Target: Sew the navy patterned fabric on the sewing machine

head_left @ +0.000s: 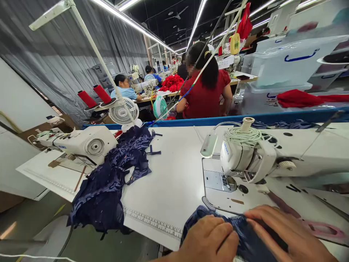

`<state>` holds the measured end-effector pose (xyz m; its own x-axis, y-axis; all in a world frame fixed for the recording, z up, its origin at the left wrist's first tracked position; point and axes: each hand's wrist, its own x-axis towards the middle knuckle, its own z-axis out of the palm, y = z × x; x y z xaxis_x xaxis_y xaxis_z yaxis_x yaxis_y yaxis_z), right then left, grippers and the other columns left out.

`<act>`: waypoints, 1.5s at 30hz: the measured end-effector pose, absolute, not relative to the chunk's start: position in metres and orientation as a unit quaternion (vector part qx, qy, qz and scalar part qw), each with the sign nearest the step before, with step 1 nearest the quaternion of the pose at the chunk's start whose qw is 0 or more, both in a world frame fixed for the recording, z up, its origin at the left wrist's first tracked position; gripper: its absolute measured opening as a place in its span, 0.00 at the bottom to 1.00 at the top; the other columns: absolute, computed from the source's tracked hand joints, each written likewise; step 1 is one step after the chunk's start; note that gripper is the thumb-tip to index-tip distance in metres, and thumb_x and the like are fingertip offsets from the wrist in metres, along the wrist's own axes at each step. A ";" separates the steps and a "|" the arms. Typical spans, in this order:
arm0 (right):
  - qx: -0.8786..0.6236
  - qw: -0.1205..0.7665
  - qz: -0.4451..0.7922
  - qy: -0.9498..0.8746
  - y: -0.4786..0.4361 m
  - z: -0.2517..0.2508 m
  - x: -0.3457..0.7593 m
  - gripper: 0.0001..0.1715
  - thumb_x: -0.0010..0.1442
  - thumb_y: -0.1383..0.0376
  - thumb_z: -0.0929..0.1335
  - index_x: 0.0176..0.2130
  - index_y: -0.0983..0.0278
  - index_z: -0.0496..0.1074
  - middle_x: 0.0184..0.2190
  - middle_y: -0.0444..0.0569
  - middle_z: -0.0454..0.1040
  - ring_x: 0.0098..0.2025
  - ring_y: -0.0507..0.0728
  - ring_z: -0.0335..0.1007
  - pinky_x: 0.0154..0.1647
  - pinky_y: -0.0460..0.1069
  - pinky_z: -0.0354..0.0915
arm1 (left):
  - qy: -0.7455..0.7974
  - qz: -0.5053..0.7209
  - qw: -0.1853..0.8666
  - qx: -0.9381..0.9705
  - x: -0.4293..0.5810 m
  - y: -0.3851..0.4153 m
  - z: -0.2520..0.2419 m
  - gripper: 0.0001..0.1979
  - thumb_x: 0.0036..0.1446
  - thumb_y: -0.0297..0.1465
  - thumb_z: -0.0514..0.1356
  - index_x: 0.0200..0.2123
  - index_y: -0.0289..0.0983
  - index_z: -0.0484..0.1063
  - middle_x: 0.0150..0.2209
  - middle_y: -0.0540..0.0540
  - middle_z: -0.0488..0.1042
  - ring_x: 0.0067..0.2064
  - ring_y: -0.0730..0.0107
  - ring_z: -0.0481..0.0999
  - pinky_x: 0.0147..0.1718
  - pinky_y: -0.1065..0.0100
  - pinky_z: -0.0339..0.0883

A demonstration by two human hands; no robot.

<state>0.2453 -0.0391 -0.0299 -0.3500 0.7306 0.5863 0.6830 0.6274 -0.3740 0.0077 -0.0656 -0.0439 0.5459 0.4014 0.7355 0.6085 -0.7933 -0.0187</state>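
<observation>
Counts recorded, head view. Sewing machines on the near tables: two, one white machine (81,143) at left and one white machine (261,160) at right. Red thread cones: two, (86,99) and (101,94). Small desk fans: two, a white fan (124,111) and a teal fan (160,107). Dark blue lace fabric: two lots, one heap (114,178) hanging over the table edge, one piece (247,236) under the hands. Own hands in view: two, left hand (209,238) and right hand (286,233). Red fabric piles: two, (171,83) and (297,98). Co-workers clearly seen: three.
</observation>
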 end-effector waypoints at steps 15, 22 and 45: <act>-0.471 0.267 0.135 -0.830 -0.028 -0.033 0.212 0.13 0.69 0.52 0.66 0.37 0.57 0.67 0.31 0.41 0.74 0.32 0.55 0.70 0.37 0.53 0.61 | -0.389 -0.412 0.261 -0.782 0.006 -0.108 -0.070 0.03 0.62 0.33 0.67 0.40 0.43 0.80 0.46 0.52 0.84 0.51 0.68 0.82 0.69 0.52 0.59; -0.448 0.303 0.117 -0.833 -0.031 -0.031 0.214 0.12 0.70 0.51 0.66 0.42 0.56 0.69 0.36 0.42 0.76 0.36 0.56 0.72 0.41 0.53 0.61 | -0.377 -0.255 0.283 -0.844 -0.076 -0.117 -0.007 0.13 0.70 0.27 0.54 0.46 0.37 0.80 0.48 0.47 0.83 0.57 0.65 0.79 0.70 0.54 0.58; -0.523 0.231 0.220 -0.790 -0.014 -0.019 0.197 0.13 0.62 0.51 0.69 0.34 0.57 0.68 0.27 0.39 0.72 0.31 0.57 0.72 0.37 0.55 0.57 | -0.386 -0.311 0.324 -0.806 0.043 -0.119 -0.118 0.10 0.66 0.33 0.61 0.41 0.35 0.81 0.37 0.42 0.85 0.41 0.61 0.86 0.62 0.56 0.70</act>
